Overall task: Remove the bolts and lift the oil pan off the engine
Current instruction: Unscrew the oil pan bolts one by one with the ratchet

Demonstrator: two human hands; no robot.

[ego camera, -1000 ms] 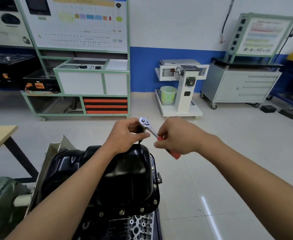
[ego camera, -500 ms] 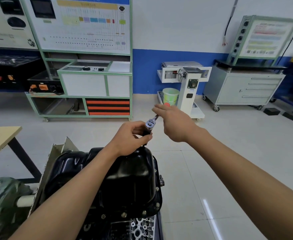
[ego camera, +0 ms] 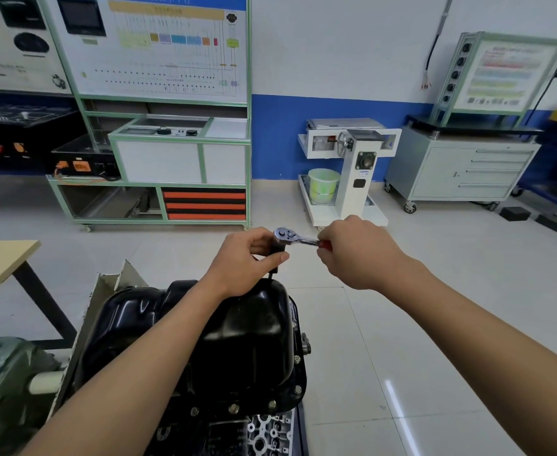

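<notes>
The engine [ego camera: 264,432] lies nearest, with the black oil pan [ego camera: 244,340] seated on top of it. Bolts [ego camera: 272,404] are visible along the pan's near flange. Above the pan's far end, the left hand [ego camera: 247,258] grips the black extension [ego camera: 277,250] under the head of the ratchet [ego camera: 285,234]. The right hand [ego camera: 356,255] grips the ratchet's red handle. A green-framed cabinet [ego camera: 178,153] stands at the far wall.

Both bare forearms reach in from the bottom corners and meet at the frame's middle. The left hand [ego camera: 247,258] curls fingers and thumb round the head end of the ratchet [ego camera: 285,234], while the right hand [ego camera: 359,255], knuckles up, grips its handle.
</notes>
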